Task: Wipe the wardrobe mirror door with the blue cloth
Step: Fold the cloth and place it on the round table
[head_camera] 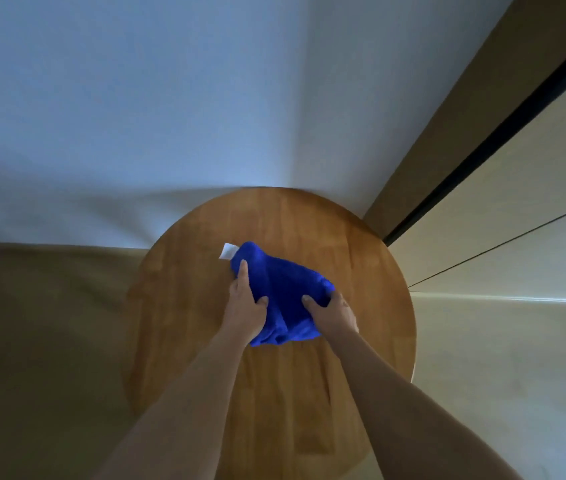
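Note:
A bunched blue cloth (283,289) with a white label (228,251) at its far corner lies on a round wooden table (191,341). My left hand (245,303) grips the cloth's left side, index finger stretched along its edge. My right hand (333,315) holds the right side, thumb pressed into the fabric. No mirror surface can be made out; pale panels (503,216) with a dark vertical strip (493,133) stand at the right, possibly the wardrobe.
A white wall (170,98) rises behind the table. Beige floor (39,341) spreads to the left and right of the table. The table's far edge nearly meets the wall and the panel corner.

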Demonstrator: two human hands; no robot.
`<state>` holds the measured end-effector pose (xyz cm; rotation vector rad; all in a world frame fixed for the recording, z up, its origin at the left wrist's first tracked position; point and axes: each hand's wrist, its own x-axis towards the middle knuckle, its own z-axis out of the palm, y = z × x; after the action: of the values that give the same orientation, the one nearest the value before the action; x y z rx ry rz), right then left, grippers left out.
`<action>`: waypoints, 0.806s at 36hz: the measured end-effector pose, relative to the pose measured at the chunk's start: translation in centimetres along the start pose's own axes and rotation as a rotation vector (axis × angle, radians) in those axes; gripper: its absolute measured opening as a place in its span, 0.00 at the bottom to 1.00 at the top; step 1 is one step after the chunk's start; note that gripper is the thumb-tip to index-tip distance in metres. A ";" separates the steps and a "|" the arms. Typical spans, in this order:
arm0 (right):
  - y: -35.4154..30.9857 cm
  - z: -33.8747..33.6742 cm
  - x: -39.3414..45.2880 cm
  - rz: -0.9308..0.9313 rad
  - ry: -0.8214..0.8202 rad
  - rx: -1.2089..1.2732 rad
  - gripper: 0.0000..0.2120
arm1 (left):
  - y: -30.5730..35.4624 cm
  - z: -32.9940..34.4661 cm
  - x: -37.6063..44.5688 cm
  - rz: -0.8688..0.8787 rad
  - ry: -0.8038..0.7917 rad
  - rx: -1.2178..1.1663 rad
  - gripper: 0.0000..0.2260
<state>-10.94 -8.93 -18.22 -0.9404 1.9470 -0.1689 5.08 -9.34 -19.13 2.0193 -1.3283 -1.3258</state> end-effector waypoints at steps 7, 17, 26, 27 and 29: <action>1.5 1.5 1.9 0.206 -0.015 0.088 0.29 | -2.9 0.9 0.6 -0.293 0.147 -0.235 0.27; 1.5 2.6 3.0 0.293 -0.110 0.345 0.22 | -4.0 1.5 1.0 -0.319 -0.027 -0.262 0.33; 0.1 2.4 1.4 0.497 -0.258 0.761 0.22 | -2.3 0.9 -1.2 -0.067 0.167 0.394 0.33; -0.1 2.6 1.2 0.488 -0.243 0.802 0.23 | -1.9 1.0 -1.5 0.099 0.173 0.534 0.33; -0.7 2.7 0.9 0.448 -0.189 0.854 0.26 | -1.3 1.1 -2.1 0.357 0.064 0.720 0.35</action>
<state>-8.63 -9.33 -20.00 0.0407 1.6121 -0.5684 4.53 -6.75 -19.57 2.0488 -2.2309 -0.6605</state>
